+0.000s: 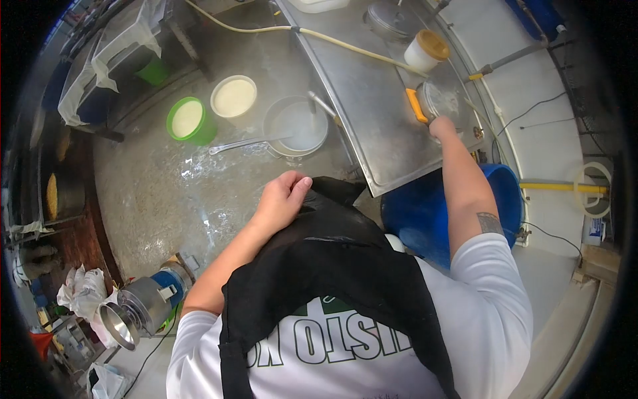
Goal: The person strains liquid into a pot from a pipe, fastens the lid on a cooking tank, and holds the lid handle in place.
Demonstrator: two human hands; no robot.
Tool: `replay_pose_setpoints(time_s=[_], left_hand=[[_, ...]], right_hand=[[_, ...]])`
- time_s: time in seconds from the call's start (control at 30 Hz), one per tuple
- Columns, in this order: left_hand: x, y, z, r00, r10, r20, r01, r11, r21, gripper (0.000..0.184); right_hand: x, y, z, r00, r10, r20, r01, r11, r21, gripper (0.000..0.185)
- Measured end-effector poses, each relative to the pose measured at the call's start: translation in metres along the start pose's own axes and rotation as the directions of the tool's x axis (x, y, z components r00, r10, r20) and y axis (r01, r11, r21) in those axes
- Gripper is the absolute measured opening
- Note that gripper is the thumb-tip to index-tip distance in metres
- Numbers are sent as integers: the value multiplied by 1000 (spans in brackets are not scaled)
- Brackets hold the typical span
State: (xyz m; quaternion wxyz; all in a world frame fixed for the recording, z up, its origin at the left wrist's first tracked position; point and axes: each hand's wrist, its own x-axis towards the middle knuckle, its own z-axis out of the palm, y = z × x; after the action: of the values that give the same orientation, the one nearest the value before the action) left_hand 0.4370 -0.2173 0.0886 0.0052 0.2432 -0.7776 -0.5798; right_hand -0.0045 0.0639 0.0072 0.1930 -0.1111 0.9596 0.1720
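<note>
On the left, white plastic bags (85, 294) lie near a metal machine (147, 302) with a blue band. Farther off, a green bucket (207, 130) stands on the wet floor (156, 179), filled with a pale liquid. Just to its right and slightly farther is a white tub (232, 116) of similar liquid. The left hand (284, 199) is closed, thumb uppermost, gripping the gathered edge of the black apron (325, 249). Beyond it, a ladle (239, 143) leans across the rim of a wide basin (292, 152) holding cloudy liquid. To the right, a steel table (372, 100) bears an orange handle (416, 105), a white container with a brown lid (425, 56) farther back, and a clear vessel (442, 100) near the right edge. The right hand (444, 128) reaches to the vessel's near side; its fingers are partly hidden, so I cannot tell whether it grips or only touches. Rightmost, a blue barrel (504, 193) stands below the outstretched forearm.
</note>
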Motion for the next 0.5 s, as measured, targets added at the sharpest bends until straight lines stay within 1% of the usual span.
replay_pose_setpoints(time_s=[0.23, 0.3, 0.43, 0.5], left_hand=[[-1, 0, -1, 1000, -17, -2, 17, 1000, 21, 31], [-1, -1, 0, 1000, -20, 1, 20, 1000, 21, 31], [-2, -2, 0, 1000, -18, 0, 18, 1000, 11, 31], [-2, -3, 1, 1000, -16, 2, 16, 1000, 16, 31]], right_hand=[[7, 1, 5, 1000, 19, 22, -19, 1000, -5, 28], [12, 3, 9, 999, 43, -1, -43, 998, 43, 27], [15, 4, 12, 999, 43, -4, -43, 999, 31, 27], [13, 3, 9, 1000, 21, 20, -21, 1000, 1, 28]])
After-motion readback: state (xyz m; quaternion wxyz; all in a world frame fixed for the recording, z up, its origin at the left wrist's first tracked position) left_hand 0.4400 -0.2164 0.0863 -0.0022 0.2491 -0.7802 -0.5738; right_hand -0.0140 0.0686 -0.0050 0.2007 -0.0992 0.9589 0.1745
